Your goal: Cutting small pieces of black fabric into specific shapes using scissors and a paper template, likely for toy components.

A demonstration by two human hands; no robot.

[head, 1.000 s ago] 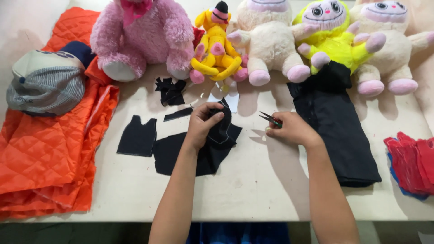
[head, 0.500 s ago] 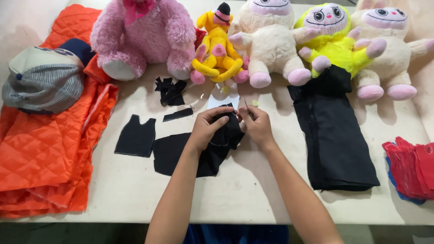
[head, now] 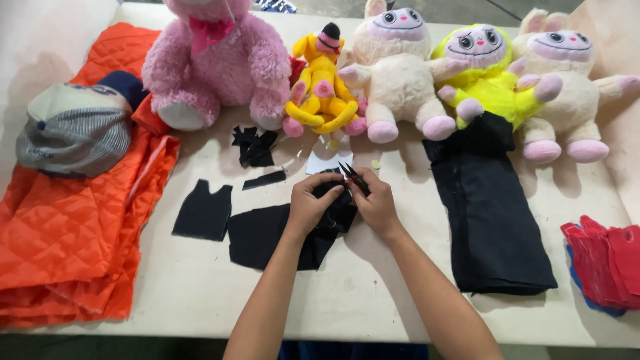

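My left hand pinches a fold of black fabric that lies on the pale table in front of me. My right hand holds small black thread snips, their blades pointing up and away, right beside the left fingers at the fold. Both hands touch the same bunched part of the cloth. A cut black vest-shaped piece lies to the left, with a thin black strip and a heap of black scraps beyond it.
Several plush toys line the far edge: a pink bear, a yellow one, cream ones. Orange quilted fabric with a striped cap lies left. Folded black cloth and red pieces lie right.
My right hand, which held the snips apart to the right a second ago, has moved left and joined the left hand at the black fabric fold.
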